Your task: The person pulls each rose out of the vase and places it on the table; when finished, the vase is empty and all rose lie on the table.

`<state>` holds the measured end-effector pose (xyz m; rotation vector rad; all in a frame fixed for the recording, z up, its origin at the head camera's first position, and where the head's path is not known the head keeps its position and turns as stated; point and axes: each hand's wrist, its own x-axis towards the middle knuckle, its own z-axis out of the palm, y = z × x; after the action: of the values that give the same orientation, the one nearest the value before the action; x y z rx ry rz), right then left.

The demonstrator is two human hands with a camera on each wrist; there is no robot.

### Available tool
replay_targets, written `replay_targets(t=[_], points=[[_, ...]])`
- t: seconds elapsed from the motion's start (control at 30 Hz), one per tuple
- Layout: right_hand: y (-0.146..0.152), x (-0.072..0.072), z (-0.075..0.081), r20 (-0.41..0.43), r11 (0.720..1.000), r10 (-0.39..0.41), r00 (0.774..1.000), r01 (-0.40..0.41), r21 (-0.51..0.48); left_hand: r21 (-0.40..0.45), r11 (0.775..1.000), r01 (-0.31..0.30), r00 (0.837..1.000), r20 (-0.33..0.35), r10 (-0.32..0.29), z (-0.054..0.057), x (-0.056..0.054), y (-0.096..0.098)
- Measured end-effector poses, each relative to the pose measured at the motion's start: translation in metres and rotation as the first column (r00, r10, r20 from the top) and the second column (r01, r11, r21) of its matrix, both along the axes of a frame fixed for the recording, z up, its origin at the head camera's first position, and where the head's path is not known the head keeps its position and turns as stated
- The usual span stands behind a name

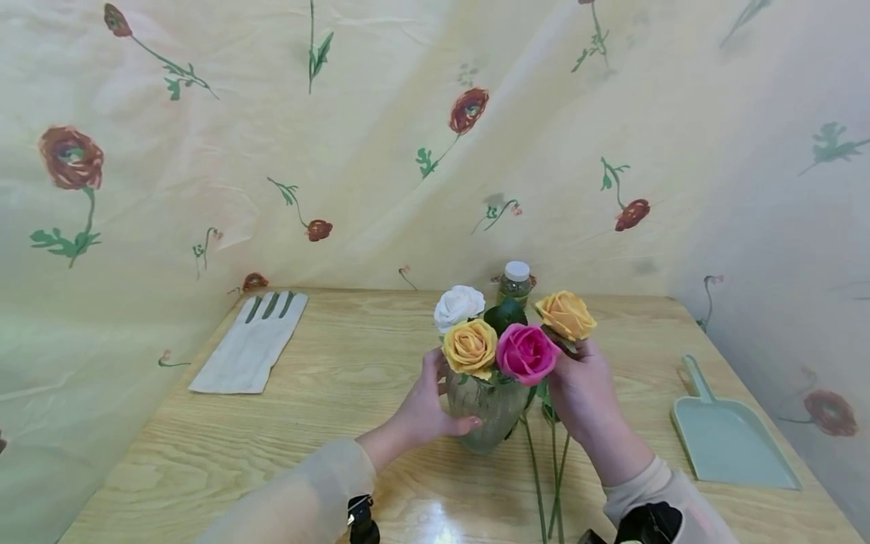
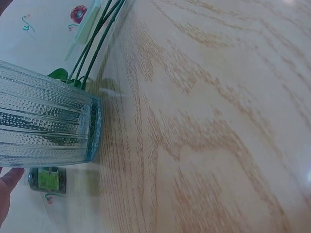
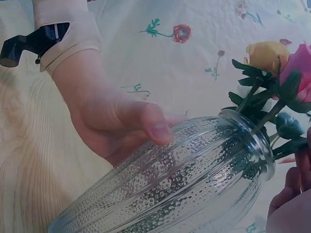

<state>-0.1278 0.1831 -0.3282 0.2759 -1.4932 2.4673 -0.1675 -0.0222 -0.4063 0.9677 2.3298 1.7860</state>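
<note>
My left hand [image 1: 424, 404] holds a clear ribbed glass vase [image 1: 485, 415] round its side, the thumb across the front. White [image 1: 458, 307], yellow [image 1: 470, 348] and pink [image 1: 526, 353] roses rise at its mouth. In the right wrist view, stems and leaves show through the glass rim [image 3: 252, 141]. Beside the vase on the right, my right hand [image 1: 587, 393] grips an orange rose [image 1: 567, 315] just below its bloom. Several long green stems [image 1: 556, 483] hang under this hand, outside the vase; the hand hides their upper ends.
Behind the flowers stands a small jar [image 1: 516, 281] with a white lid. A pale glove [image 1: 251, 344] lies at the back left of the wooden table [image 1: 306, 438]. On the right lies a light green dustpan [image 1: 734, 438]. Flower-patterned cloth [image 1: 381, 136] hangs behind.
</note>
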Motion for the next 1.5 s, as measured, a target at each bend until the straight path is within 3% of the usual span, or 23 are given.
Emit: replay_targets(t=[0.2,0.47,0.67,0.83,0.93,1.23,1.5], points=[[0.0,-0.007,0.0,-0.034,0.989,-0.008,0.999,0.003,-0.15,-0.011,1.0,-0.014,1.0,0.004,0.014,0.0,0.0,0.0],[-0.002,-0.008,0.004,-0.057,0.986,-0.011,0.998,0.001,-0.167,-0.023,1.0,-0.01,1.0,0.002,0.01,0.001,0.0,-0.001],[-0.003,-0.008,0.008,-0.102,0.962,0.039,0.994,-0.065,-0.265,-0.034,0.999,-0.011,1.0,-0.006,0.011,-0.001,-0.001,-0.001],[-0.003,-0.011,0.011,-0.071,0.924,-0.022,0.997,-0.007,-0.381,-0.02,1.0,-0.006,1.0,0.011,0.006,-0.002,-0.002,-0.002],[-0.001,-0.014,0.014,-0.053,0.882,-0.056,0.997,0.024,-0.471,-0.018,1.0,-0.004,1.0,0.011,0.004,-0.004,-0.002,-0.002],[0.011,-0.019,0.024,-0.072,0.785,-0.085,0.994,0.022,-0.619,-0.02,1.0,-0.017,1.0,-0.001,0.016,-0.004,-0.004,-0.001],[0.023,-0.019,0.03,-0.076,0.743,-0.144,0.987,0.057,-0.667,0.003,1.0,-0.006,1.0,-0.001,0.006,-0.005,-0.004,0.001]])
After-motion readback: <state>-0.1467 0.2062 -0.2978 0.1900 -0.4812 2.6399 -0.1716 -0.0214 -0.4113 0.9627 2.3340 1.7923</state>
